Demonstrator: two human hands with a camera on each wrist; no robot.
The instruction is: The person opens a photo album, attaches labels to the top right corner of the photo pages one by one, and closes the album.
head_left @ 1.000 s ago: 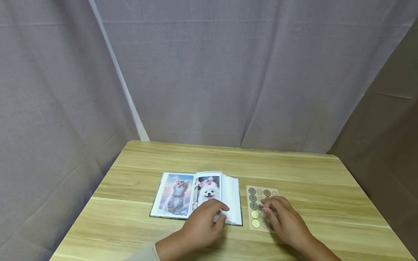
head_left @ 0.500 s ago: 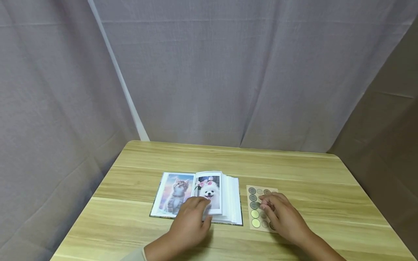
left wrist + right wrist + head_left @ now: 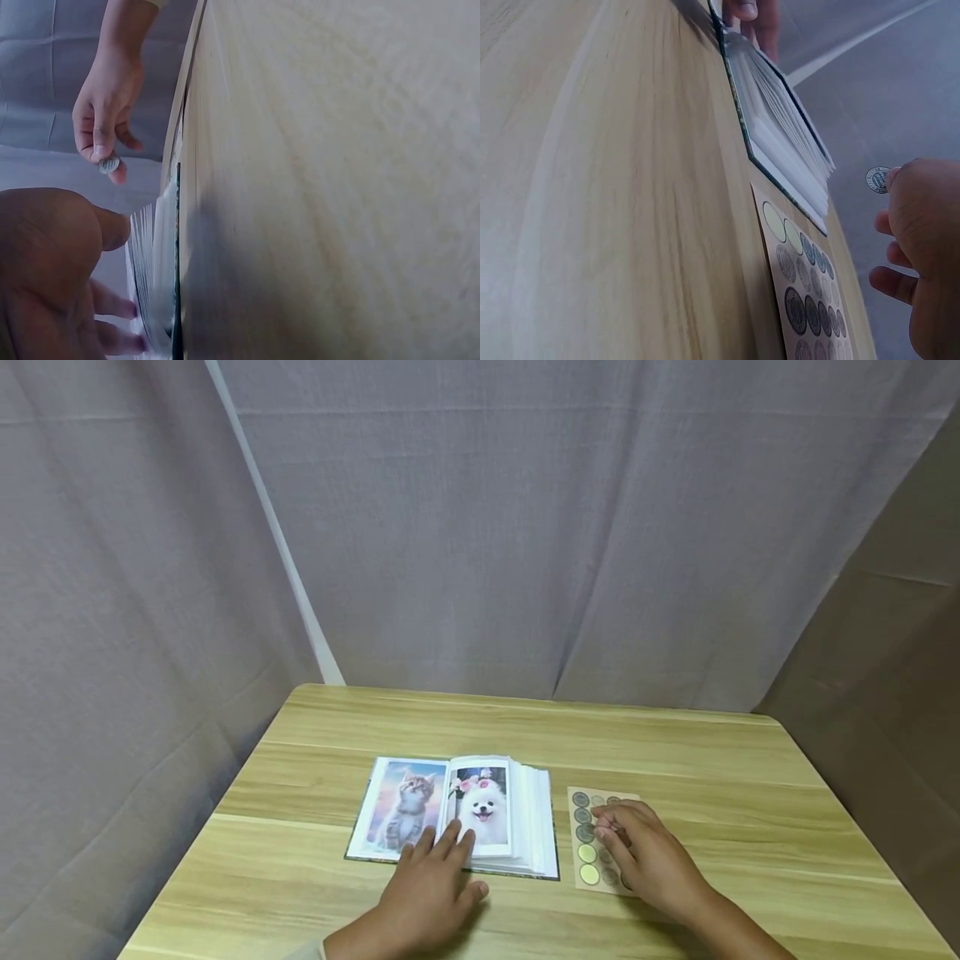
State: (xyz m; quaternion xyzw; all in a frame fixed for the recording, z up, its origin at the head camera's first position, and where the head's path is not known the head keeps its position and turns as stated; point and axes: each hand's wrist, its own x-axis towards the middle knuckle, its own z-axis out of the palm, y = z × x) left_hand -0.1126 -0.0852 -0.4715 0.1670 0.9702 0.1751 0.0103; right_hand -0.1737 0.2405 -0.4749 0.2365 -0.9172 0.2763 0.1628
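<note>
A: Where do we find the two hands?

B: Well apart; we see the left hand [image 3: 427, 893] back upward, fingers straight and spread, lying over the lower edge of an open, white-paged photo album with a dark cover [image 3: 534, 827]; the right hand [image 3: 658, 860] pinches a small, round, grey-and-white printed sticker [image 3: 877, 180] between thumb and finger.

A: And where do we place that sticker?

B: In the air, above a tan, rectangular sticker sheet [image 3: 600, 863]; the sheet lies flat just right of the album, bearing rows of round grey and brownish stickers, with two bright yellow circles [image 3: 587, 853] near its lower left corner.

A: What do we see on the album's pages?

B: A brown-and-white kitten picture [image 3: 408, 806] on the left; a picture of a fluffy white dog [image 3: 482, 814] wearing pink flowers on the right, more white leaves stacked beneath it.

A: And our setting?

B: A pale yellow, wood-grain table [image 3: 712, 760] before hanging grey cloth curtains [image 3: 480, 543]; a thin white strip [image 3: 273, 527] slants down between two of them to the table's far edge.
</note>
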